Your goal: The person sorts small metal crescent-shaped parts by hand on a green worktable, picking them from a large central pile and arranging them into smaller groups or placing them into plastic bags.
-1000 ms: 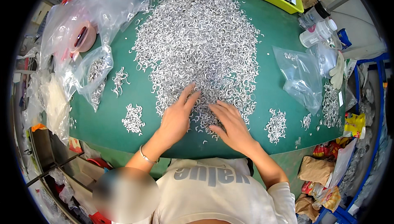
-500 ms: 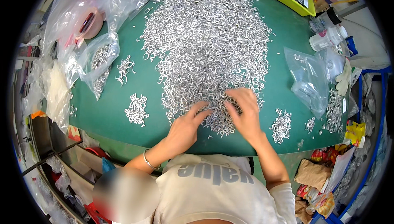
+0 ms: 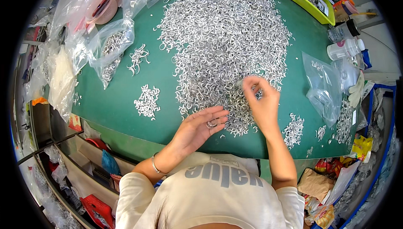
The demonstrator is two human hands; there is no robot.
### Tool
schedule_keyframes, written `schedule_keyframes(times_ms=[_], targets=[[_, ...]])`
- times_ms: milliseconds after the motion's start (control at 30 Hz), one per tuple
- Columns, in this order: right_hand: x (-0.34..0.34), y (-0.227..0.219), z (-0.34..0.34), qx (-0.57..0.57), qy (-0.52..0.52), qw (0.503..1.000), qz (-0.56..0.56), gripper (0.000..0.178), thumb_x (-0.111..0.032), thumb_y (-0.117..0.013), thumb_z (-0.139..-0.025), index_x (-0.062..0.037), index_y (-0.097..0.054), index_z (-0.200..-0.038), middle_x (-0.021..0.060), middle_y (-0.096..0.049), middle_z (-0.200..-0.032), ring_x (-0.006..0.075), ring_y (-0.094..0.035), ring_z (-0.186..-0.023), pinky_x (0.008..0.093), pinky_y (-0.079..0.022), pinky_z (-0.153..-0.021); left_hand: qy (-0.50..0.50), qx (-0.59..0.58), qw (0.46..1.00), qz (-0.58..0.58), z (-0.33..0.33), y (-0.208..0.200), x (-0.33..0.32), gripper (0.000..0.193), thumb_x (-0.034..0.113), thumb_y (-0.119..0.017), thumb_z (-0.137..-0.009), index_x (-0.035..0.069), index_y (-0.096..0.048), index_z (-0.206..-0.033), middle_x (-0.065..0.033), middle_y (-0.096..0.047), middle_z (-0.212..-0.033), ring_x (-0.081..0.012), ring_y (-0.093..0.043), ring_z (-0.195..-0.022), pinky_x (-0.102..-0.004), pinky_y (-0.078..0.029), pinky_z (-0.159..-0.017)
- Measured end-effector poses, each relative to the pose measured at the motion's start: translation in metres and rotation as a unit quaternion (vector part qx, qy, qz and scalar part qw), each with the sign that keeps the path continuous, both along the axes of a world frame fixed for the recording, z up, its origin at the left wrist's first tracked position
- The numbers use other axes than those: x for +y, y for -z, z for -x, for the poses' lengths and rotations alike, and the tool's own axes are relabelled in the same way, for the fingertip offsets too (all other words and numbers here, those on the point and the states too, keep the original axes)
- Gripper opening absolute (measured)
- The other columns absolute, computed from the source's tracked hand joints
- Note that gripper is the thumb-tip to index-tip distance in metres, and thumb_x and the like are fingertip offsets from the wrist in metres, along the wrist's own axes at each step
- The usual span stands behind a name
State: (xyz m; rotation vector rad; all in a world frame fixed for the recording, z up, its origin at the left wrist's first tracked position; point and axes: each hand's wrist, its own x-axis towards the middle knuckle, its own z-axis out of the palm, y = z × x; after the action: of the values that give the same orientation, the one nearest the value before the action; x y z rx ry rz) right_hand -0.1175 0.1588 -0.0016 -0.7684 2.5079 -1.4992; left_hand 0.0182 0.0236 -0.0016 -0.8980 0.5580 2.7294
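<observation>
A broad heap of small silver curved metal pieces [image 3: 226, 31] covers the middle of the green table [image 3: 117, 103]. At the heap's near edge, my left hand [image 3: 195, 130] is turned partly palm up, its fingers long and slightly bent. A curved metal piece [image 3: 211, 124] rests against those fingers. My right hand [image 3: 265, 101] is raised over the heap's right side, thumb and fingertips pinched together. Something small and greyish shows at its fingertips, too blurred to name. The two hands are apart.
Small piles of pieces lie left [image 3: 147, 102] and right [image 3: 294, 131]. Clear bags [image 3: 111, 44] and a pink basket [image 3: 102, 10] stand left. A clear bag [image 3: 322, 88], white bottle [image 3: 346, 49] and yellow-green basket [image 3: 310, 0] are right. Another person's fingers [image 3: 116, 177] show near a blue bag [image 3: 110, 162].
Both hands were palm down in the heap. My left hand has turned palm up with a piece showing; my right has lifted into a pinch. The view has shifted slightly.
</observation>
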Motion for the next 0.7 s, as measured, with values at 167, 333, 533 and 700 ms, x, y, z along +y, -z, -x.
schedule_keyframes(times_ms=[167, 333, 533, 700], targets=[[0.028, 0.002, -0.026, -0.054, -0.087, 0.995, 0.005, 0.020, 0.001, -0.064, -0.073, -0.0018, -0.062, -0.092, 0.0099, -0.063, -0.085, 0.0236, -0.058, -0.076, 0.0309, -0.046, -0.067, 0.011, 0.019, 0.999, -0.026, -0.001, 0.010, 0.009, 0.029, 0.012, -0.048, -0.091, -0.004, -0.051, -0.115, -0.0094, -0.059, -0.100, -0.0170, -0.057, -0.089, -0.0293, -0.048, -0.081], [0.043, 0.000, -0.017, 0.091, -0.057, 0.984, -0.145, 0.028, -0.004, -0.069, -0.067, -0.0038, -0.061, -0.093, 0.0089, -0.058, -0.094, 0.0265, -0.052, -0.089, 0.0359, -0.040, -0.078, 0.074, 0.109, 0.984, -0.116, -0.017, 0.037, 0.004, 0.026, 0.014, -0.049, -0.091, -0.002, -0.055, -0.111, -0.0059, -0.059, -0.089, -0.0124, -0.057, -0.080, -0.0238, -0.050, -0.070], [0.046, 0.011, -0.022, 0.140, -0.035, 0.978, -0.151, 0.019, -0.001, -0.068, -0.066, -0.0038, -0.060, -0.084, 0.0073, -0.054, -0.088, 0.0261, -0.051, -0.084, 0.0360, -0.038, -0.074, 0.085, 0.042, 0.992, 0.083, -0.011, 0.019, 0.012, 0.028, 0.013, -0.048, -0.092, -0.004, -0.053, -0.112, -0.0079, -0.059, -0.095, -0.0130, -0.058, -0.084, -0.0245, -0.050, -0.072], [0.046, -0.015, -0.037, -0.066, -0.136, 0.986, -0.066, 0.021, 0.001, -0.066, -0.069, -0.0019, -0.062, -0.090, 0.0108, -0.060, -0.090, 0.0274, -0.055, -0.089, 0.0346, -0.044, -0.077, 0.055, 0.028, 0.998, -0.031, -0.003, 0.012, 0.021, 0.030, 0.015, -0.047, -0.092, -0.007, -0.053, -0.110, -0.0109, -0.060, -0.100, -0.0165, -0.059, -0.091, -0.0278, -0.050, -0.077]])
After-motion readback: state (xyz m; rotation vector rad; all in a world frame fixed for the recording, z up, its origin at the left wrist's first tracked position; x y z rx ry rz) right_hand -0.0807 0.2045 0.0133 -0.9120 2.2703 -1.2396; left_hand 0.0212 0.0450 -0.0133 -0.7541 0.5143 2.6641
